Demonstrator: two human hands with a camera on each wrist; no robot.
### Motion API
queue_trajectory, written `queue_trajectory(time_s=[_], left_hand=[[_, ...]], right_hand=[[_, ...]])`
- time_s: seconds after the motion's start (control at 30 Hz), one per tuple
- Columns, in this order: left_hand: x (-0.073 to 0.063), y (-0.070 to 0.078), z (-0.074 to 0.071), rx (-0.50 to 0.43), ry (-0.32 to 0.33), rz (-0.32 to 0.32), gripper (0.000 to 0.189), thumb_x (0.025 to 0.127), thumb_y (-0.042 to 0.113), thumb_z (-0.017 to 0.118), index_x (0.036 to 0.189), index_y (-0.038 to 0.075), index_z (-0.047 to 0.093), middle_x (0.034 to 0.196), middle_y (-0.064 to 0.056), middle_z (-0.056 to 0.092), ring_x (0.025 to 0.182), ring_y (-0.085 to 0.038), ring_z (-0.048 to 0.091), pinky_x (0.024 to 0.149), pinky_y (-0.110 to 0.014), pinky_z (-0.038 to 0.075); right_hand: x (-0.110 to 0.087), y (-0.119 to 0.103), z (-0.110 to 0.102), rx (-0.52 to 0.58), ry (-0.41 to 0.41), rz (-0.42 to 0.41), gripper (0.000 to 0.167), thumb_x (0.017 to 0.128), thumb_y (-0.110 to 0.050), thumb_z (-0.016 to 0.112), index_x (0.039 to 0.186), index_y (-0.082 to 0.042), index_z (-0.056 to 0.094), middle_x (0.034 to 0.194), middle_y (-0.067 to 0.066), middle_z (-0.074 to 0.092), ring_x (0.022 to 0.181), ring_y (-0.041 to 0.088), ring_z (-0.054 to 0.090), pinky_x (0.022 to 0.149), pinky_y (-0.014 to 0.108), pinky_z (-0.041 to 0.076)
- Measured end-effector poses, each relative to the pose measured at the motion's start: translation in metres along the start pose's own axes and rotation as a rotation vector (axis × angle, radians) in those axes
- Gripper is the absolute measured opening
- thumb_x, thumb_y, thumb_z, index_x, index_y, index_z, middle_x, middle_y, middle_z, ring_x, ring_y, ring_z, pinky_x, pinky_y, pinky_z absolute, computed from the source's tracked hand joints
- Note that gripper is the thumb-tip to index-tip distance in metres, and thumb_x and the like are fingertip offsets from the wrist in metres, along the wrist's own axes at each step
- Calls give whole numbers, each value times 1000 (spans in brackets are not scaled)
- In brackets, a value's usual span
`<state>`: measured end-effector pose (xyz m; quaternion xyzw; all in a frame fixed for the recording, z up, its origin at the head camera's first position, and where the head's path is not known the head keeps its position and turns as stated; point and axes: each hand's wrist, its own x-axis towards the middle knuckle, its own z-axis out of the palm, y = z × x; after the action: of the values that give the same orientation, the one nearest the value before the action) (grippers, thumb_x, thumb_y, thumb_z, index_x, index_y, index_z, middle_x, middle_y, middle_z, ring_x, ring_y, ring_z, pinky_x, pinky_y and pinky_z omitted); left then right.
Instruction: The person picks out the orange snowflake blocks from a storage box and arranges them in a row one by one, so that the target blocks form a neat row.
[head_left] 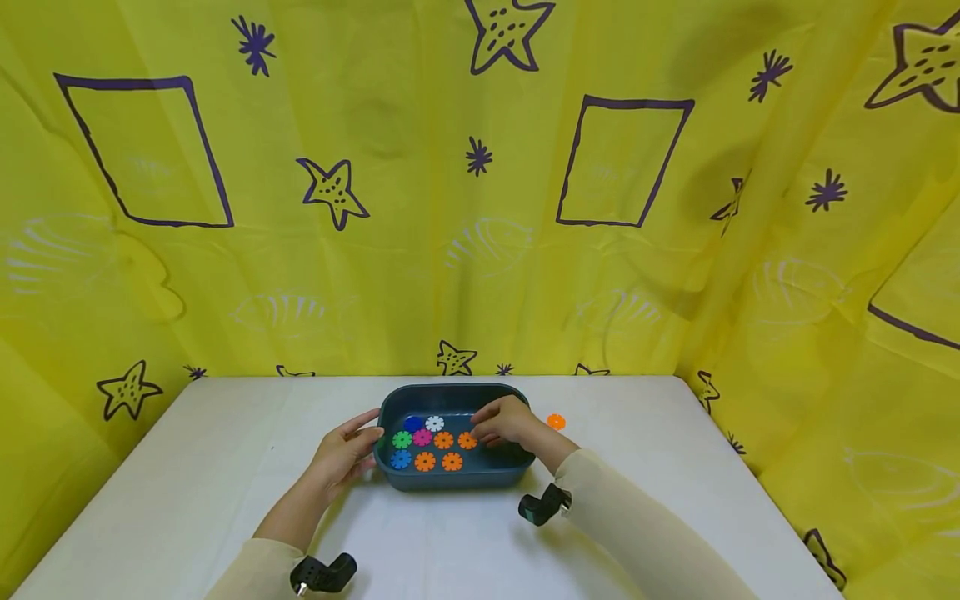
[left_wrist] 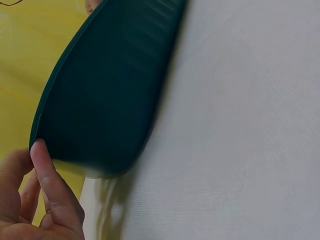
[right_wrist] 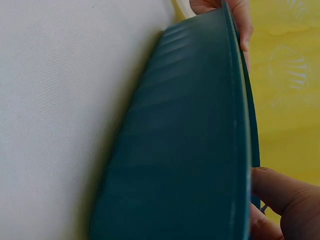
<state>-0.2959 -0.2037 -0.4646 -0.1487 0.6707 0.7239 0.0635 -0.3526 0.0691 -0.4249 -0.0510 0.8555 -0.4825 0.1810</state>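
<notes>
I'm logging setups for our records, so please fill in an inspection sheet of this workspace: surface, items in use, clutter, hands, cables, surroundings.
Surface: white tabletop, finely textured up close.
Items in use: dark teal tray showing four orange notched discs, plus a white disc, green disc, pink disc, blue disc and dark blue disc; another orange disc lies outside, right of the tray.
Clutter: nothing seen.
Hands: left hand grips the tray's left end; right hand reaches into its right side, any hold hidden.
Cables: nothing seen.
Surroundings: yellow curtain with starfish and fish prints.
</notes>
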Motion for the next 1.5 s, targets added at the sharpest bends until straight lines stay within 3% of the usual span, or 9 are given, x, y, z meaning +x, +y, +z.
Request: queue_trajectory(time_s=[0.2,0.6,1.0,1.3,1.5], left_hand=[[0,0,-2,34,-5,8,51,95,15,65,144,9,50,103,-7,62,76,-11,62,61,-20,55],[0,2,-1,100,16,-5,49,96,18,64,143,10,52,124,-17,60,87,-14,64,66,-22,56],[-1,1,-2,87,-6,40,49,96,14,64,143,6,50,110,-10,63,81,-9,64,61,-19,55],[-1,1,-3,85,-10,31,50,96,15,64,143,7,50,110,-10,63,82,-10,65,61,-20,55],[0,2,-2,105,-4,26,50,96,17,64,143,8,51,119,-15,62,87,-12,67,63,-20,56]], right_hand=[[4,3,4,4,11,1,26,81,-2,78,106,4,73,92,12,74,80,24,73,75,37,60],[9,7,9,0,45,34,25,81,-1,78,105,3,74,93,12,74,77,21,72,71,33,60],[15,14,15,-18,68,6,22,77,-2,81,97,2,75,86,12,75,69,16,71,63,30,60],[19,18,19,-84,97,-6,18,76,-3,82,93,-1,77,80,9,74,63,12,67,60,28,58],[22,21,23,-118,124,-15,16,75,-1,82,90,-3,78,81,7,73,63,12,64,60,27,57]])
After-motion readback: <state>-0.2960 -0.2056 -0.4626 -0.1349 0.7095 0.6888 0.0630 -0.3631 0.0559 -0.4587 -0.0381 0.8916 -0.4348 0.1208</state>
